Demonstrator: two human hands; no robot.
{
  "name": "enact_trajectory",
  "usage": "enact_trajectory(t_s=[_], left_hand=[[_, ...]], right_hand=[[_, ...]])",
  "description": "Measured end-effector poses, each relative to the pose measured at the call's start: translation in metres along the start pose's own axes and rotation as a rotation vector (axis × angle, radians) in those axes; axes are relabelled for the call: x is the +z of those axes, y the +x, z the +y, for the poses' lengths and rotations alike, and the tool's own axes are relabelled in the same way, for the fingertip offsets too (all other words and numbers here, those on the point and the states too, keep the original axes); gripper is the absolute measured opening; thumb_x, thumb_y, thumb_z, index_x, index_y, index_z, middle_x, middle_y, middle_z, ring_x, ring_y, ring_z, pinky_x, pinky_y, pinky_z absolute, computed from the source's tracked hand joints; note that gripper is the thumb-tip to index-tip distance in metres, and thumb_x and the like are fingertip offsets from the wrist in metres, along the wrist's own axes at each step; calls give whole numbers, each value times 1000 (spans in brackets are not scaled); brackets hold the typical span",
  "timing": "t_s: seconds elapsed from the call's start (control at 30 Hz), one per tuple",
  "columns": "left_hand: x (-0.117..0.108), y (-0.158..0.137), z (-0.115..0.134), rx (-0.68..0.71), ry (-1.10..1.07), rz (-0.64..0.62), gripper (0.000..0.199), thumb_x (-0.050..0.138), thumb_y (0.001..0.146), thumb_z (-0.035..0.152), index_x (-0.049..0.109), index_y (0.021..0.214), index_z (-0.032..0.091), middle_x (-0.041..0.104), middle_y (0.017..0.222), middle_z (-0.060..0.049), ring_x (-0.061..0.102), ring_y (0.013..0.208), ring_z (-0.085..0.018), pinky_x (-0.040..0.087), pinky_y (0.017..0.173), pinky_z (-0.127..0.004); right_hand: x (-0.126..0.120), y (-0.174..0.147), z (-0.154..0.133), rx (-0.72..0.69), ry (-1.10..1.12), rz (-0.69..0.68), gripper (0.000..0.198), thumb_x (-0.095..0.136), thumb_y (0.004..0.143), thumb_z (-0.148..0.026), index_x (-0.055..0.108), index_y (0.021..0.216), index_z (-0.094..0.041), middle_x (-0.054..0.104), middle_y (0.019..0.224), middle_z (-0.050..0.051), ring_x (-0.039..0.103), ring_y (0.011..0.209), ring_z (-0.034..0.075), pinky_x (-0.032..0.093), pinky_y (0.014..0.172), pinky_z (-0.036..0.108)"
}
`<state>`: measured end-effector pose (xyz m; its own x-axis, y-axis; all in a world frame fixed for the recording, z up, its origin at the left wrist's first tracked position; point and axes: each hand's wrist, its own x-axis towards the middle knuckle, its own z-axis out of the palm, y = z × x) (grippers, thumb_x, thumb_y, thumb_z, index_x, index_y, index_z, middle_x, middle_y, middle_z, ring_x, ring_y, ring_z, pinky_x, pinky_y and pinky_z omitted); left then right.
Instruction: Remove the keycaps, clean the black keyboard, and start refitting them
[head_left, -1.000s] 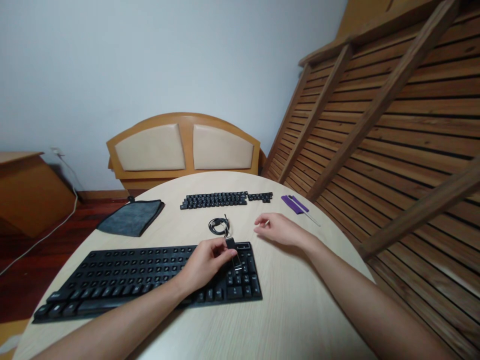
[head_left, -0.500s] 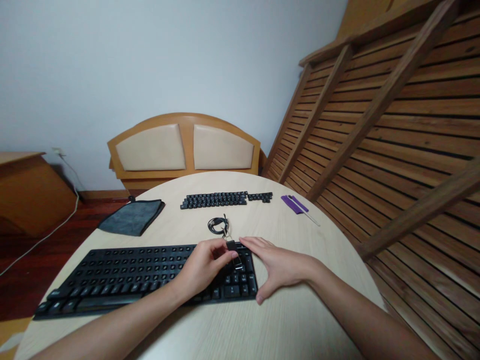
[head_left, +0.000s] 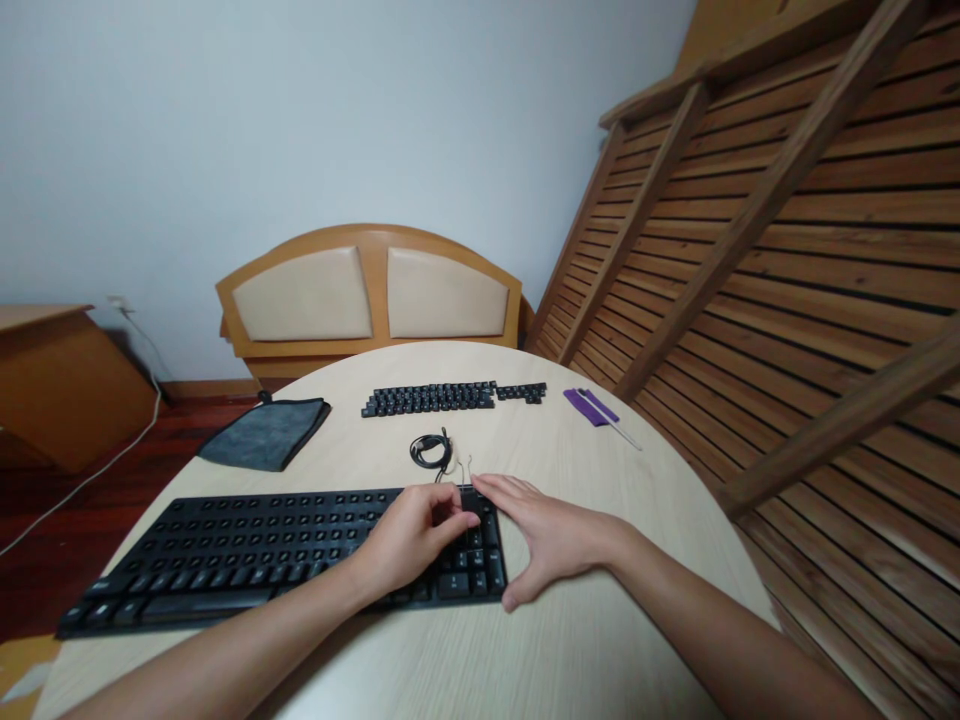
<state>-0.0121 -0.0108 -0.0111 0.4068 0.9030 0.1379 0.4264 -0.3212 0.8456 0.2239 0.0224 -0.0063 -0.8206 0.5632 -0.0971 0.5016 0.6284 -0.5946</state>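
Observation:
A black keyboard [head_left: 247, 530] lies across the table, with bare switch stems showing in its back rows and keycaps on its front row and number pad. My left hand [head_left: 416, 530] is over the number pad, thumb and finger pinched on a small keycap puller. The puller's bent wire prongs [head_left: 466, 470] stick up past the keyboard's back edge; my fingers hide much of its body. My right hand [head_left: 551, 530] spans the keyboard's right end with thumb and fingers spread, fingertips at the back corner and thumb near the front corner.
Removed keycaps [head_left: 431, 398] stand in rows at the back of the round table [head_left: 600, 640]. A coiled cable [head_left: 429, 450] lies behind the keyboard. There is a grey cloth [head_left: 262, 435] at left, and a purple cloth [head_left: 585, 407] with a thin rod [head_left: 616, 430] at right.
The keycap puller has turned over in my left hand, its wire prongs now pointing away from me. The keyboard and coiled cable have shifted slightly left, and my right hand moved with the keyboard.

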Motion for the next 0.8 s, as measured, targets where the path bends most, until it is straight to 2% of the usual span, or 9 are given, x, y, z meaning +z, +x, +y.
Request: enact_trajectory(t_s=[0.2, 0.27, 0.33, 0.4, 0.47, 0.63, 0.73, 0.8], left_hand=[[-4, -6, 10, 176, 211, -93, 20, 61, 92, 31, 58, 76, 18, 64, 77, -1, 57, 71, -17, 39, 67, -26], [-4, -6, 11, 205, 258, -95, 19, 59, 92, 29, 58, 77, 19, 64, 78, -2, 57, 72, -18, 38, 66, -26], [-3, -6, 9, 176, 261, -56, 20, 58, 93, 29, 57, 76, 18, 62, 72, -1, 54, 66, -17, 35, 62, -26], [-2, -4, 6, 122, 216, -18, 22, 57, 94, 30, 57, 76, 18, 58, 67, 1, 51, 62, -15, 33, 59, -25], [-1, -2, 3, 78, 145, -2, 22, 57, 94, 32, 57, 76, 17, 57, 66, 1, 50, 61, -15, 33, 58, -25], [2, 2, -2, -14, -123, -18, 25, 58, 92, 37, 55, 78, 17, 60, 69, 0, 53, 64, -15, 39, 59, -25], [3, 5, -2, -47, -320, -17, 27, 59, 90, 41, 52, 77, 18, 58, 67, 1, 54, 62, -15, 42, 59, -25], [4, 5, -2, -50, -372, -8, 29, 61, 88, 42, 50, 75, 18, 58, 67, 2, 54, 61, -14, 42, 59, -25]], right_hand=[[-3, -3, -4, -16, 17, 39, 126, 86, 58, -55, 20, 158, -18, 17, 164, 16, 12, 151, 35, 16, 122, 51], [-4, -3, -7, -38, 21, 84, 109, 84, 64, -55, 34, 153, -20, 24, 163, 15, 16, 151, 33, 19, 121, 51], [-4, -1, -11, -83, 16, 150, 80, 80, 71, -52, 53, 139, -21, 35, 158, 13, 23, 148, 31, 23, 120, 50], [-3, 1, -15, -138, 16, 204, 56, 79, 75, -48, 64, 121, -21, 46, 150, 12, 31, 144, 29, 27, 118, 47], [-2, 3, -18, -174, 39, 235, 42, 78, 77, -44, 67, 110, -21, 54, 142, 11, 39, 139, 27, 31, 116, 45], [0, 6, -19, -144, 109, 256, 33, 78, 78, -45, 69, 99, -22, 57, 135, 9, 45, 133, 25, 36, 112, 42], [1, 6, -19, -115, 155, 264, 27, 78, 79, -40, 70, 98, -22, 58, 134, 8, 47, 131, 23, 35, 111, 40], [2, 7, -20, -100, 179, 280, 20, 77, 81, -35, 70, 96, -22, 59, 133, 7, 49, 129, 22, 37, 110, 39]])
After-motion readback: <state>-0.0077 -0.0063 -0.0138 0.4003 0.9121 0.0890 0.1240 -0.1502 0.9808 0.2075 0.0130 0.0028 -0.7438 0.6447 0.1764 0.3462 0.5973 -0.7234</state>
